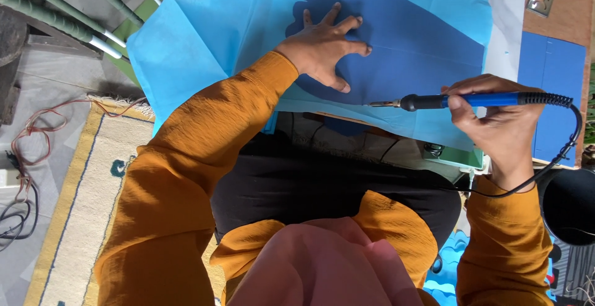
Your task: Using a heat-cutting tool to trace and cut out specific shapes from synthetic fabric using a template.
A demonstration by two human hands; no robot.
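Pink head cloth [322, 262] and orange sleeves [186, 176] fill the near view. Right hand [502, 120], fingers closed round the blue handle of a corded hot-tip tool [471, 101], tip at the near edge of the dark blue cutout [403, 39]. Left hand [325, 48] pressed flat on that cutout, fingers spread, holding it on the light blue sheet [198, 52]. Step looks like edge tracing; steady tip control needed. Woven rug [80, 176] and loose cables [25, 157] on the floor.
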